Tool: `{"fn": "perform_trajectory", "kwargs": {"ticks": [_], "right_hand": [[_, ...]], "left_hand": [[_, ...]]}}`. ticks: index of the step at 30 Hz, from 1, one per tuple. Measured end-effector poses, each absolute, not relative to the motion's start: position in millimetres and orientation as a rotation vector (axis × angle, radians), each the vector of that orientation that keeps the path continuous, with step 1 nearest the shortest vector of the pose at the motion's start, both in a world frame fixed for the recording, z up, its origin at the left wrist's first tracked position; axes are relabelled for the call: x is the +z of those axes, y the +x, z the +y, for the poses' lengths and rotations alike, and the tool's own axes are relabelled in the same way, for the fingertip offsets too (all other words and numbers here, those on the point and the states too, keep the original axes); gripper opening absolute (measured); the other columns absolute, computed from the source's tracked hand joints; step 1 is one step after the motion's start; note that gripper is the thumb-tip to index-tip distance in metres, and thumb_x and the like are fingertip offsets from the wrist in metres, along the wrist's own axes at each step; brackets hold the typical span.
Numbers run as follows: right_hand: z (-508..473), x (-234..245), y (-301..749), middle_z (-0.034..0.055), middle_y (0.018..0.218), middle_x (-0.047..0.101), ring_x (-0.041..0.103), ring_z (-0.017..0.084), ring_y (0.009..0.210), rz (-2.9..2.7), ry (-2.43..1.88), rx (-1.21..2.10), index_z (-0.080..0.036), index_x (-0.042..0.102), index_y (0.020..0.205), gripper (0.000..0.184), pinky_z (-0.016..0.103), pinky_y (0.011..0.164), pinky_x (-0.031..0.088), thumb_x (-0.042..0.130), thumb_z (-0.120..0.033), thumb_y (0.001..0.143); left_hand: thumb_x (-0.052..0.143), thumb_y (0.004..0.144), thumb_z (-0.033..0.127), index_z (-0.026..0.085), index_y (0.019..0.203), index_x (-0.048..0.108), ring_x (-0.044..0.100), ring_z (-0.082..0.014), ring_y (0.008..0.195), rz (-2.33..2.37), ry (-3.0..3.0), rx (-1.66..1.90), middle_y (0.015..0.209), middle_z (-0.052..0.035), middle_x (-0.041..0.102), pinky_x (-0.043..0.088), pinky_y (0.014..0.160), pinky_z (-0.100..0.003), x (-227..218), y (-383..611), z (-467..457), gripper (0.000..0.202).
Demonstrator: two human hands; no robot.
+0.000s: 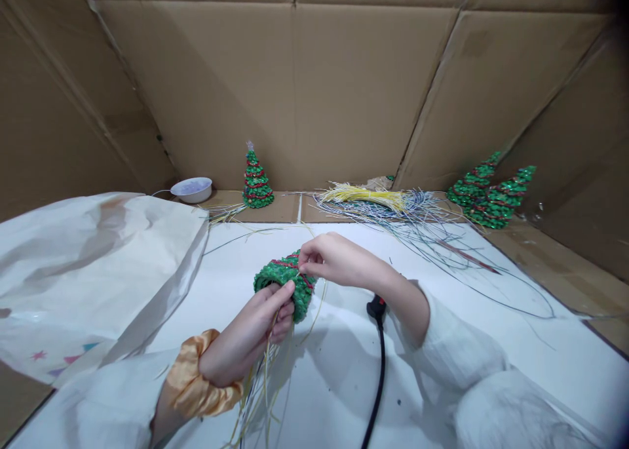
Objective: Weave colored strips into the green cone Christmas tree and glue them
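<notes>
A small green beaded Christmas tree [268, 275] with red garland lies tilted in front of me, its hollow base toward the left. My left hand [268, 311] grips it by the base rim, fingers partly inside and thumb on the outside. Several thin yellow and white wires [260, 387] hang down beneath that hand. Close against the tree's side, my right hand [329, 259] has its thumb and fingers pinched together, with what looks like a thin wire end between them. The tree's tip is hidden behind the right hand.
A finished-looking tree [258, 183] and a white bowl [191, 190] stand at the back left. Bundled wires [383, 200] spread along the back, with two more trees [501, 200] at right. A white bag [98, 265] lies left; a black plug and cable [381, 364] lie near my right forearm.
</notes>
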State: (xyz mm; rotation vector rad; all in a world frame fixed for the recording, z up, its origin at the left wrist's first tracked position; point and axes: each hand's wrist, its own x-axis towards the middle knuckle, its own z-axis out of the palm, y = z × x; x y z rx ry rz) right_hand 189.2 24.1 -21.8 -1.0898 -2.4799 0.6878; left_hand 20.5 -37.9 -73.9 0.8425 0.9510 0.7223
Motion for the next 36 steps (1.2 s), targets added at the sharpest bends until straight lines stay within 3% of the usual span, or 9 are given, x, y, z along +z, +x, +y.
{"fn": "perform_trajectory", "kwargs": {"ticks": [25,36], "right_hand": [[20,-28,183,-0.0010,0.062,0.057,0.044,0.008,0.056,-2.511,-1.167,0.446,-0.016,0.054,0.068,0.011,0.021,0.052,0.023,0.049,-0.013,0.077],[22,-30,184,0.0003,0.071,0.060,0.049,0.010,0.064,-2.561,-0.980,0.528,-0.016,0.056,0.075,0.009,0.020,0.057,0.029,0.050,-0.009,0.075]], "left_hand": [[0.051,0.082,0.046,0.020,0.072,0.030,0.023,-0.0025,0.044,0.980,0.878,0.780,0.061,0.0069,0.032,0.012,0.042,-0.022,-77,21,-39,0.035],[0.052,0.082,0.045,0.018,0.070,0.033,0.022,-0.0024,0.044,0.963,0.862,0.825,0.059,0.0071,0.029,0.015,0.040,-0.019,-80,23,-40,0.035]]}}
